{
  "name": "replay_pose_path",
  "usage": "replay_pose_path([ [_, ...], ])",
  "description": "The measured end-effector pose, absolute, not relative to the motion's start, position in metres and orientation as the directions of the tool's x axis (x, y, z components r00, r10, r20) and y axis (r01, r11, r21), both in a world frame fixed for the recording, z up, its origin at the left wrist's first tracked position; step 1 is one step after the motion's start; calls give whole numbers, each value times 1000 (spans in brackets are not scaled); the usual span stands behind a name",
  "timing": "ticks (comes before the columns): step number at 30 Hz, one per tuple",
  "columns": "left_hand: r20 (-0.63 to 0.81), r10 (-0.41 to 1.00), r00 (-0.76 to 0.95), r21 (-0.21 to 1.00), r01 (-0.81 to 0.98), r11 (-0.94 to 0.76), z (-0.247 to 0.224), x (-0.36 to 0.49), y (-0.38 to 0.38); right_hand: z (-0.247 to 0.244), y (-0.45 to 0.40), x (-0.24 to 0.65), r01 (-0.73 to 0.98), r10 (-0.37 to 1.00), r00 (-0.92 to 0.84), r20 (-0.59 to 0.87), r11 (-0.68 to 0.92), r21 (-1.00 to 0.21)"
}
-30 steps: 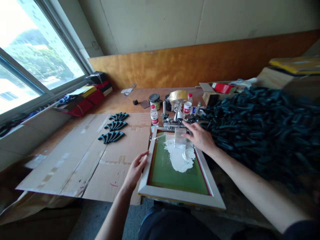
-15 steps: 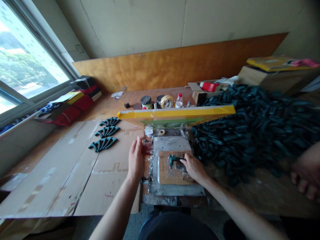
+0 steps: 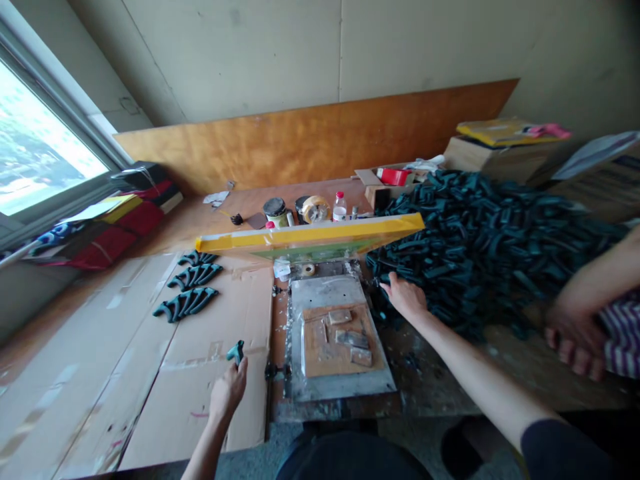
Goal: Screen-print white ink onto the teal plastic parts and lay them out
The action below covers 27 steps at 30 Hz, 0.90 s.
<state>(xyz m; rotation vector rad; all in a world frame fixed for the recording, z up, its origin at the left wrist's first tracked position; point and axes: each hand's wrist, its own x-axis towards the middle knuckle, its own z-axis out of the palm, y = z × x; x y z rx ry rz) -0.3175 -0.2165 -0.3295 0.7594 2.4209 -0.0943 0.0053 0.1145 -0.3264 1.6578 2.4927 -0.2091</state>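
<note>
My left hand (image 3: 229, 390) is closed around one end of a dark green curved plastic piece (image 3: 235, 351), above the cardboard. Farther back on the cardboard, several similar pieces (image 3: 193, 303) lie in neat rows. My right hand (image 3: 406, 298) reaches to the left edge of a big heap of dark green plastic pieces (image 3: 465, 247), its fingers pinched on one at the border. Between my hands, a wooden board with small blocks (image 3: 320, 353) rests on a grey metal plate (image 3: 327, 293). Behind the plate, a yellow-taped screen frame (image 3: 310, 233) is tilted up.
Flattened cardboard (image 3: 125, 373) covers the left of the table. Jars (image 3: 275, 210), a tape roll (image 3: 316, 209) and a red-capped bottle (image 3: 339, 208) stand behind the frame. At right, another person's hands (image 3: 575, 333) rest near the heap. Cartons (image 3: 495, 160) stand behind it.
The green piece has left the wooden board. My left hand has moved left and nearer, now holding such a piece. My right hand has gone from the board to the heap.
</note>
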Motion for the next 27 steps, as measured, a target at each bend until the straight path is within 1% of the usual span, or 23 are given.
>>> replay_pose_path([
  [1,-571,509,-644,15,612,791,-334,-325,-223,-330,128,7,933,905,-353,-237,359,-18],
  [2,-582,511,-632,-32,646,762,-337,-330,-228,-332,137,8,938,904,-338,-263,346,-17],
  [4,-594,494,-634,-55,645,762,-338,-331,-233,-333,144,7,947,904,-311,-294,319,-21],
  [6,-596,429,-678,-91,588,803,-331,-329,-230,-332,140,8,956,905,-284,-317,293,-18],
  [7,-575,414,-706,-59,540,839,-324,-328,-225,-332,133,9,959,909,-272,-317,281,-19],
  [8,-540,425,-726,24,492,870,-314,-328,-217,-331,125,10,960,914,-276,-298,279,-32],
  [9,-494,458,-739,143,450,882,-303,-329,-207,-332,113,10,950,913,-313,-261,305,-72],
  [10,-439,502,-745,275,421,864,-290,-329,-194,-332,99,10,918,896,-393,-206,371,-139],
  [11,-382,551,-742,392,410,823,-275,-330,-179,-333,83,8,854,851,-506,-140,471,-221],
  [12,-333,591,-735,486,403,775,-260,-329,-162,-335,67,5,749,769,-635,-71,591,-301],
  [13,-293,618,-730,566,388,728,-245,-328,-143,-337,52,2,614,655,-756,-10,703,-359],
  [14,-237,643,-728,665,361,654,-229,-326,-124,-338,38,-3,480,531,-847,30,787,-387],
  [15,-139,658,-740,821,285,494,-213,-323,-105,-339,27,-8,376,429,-902,53,841,-389],
  [16,-54,676,-735,931,208,301,-198,-320,-87,-339,20,-13,312,360,-931,66,875,-371],
  [17,7,683,-731,979,144,144,-184,-316,-72,-339,16,-18,273,317,-946,76,898,-344],
  [18,58,686,-725,996,92,13,-173,-313,-60,-339,15,-23,253,293,-952,86,915,-315],
  [19,85,694,-715,996,65,-55,-163,-310,-51,-339,16,-27,247,284,-954,95,925,-288],
  [20,95,699,-709,995,54,-81,-156,-307,-47,-339,18,-30,246,281,-954,102,932,-268],
  [22,85,699,-710,996,45,-75,-149,-302,-50,-342,22,-32,250,280,-955,99,937,-245],
  [24,46,692,-721,999,42,-24,-151,-297,-67,-346,25,-28,272,303,-949,84,926,-263],
  [27,-62,689,-722,988,55,146,-169,-286,-109,-351,32,-8,399,441,-896,51,850,-344],
])
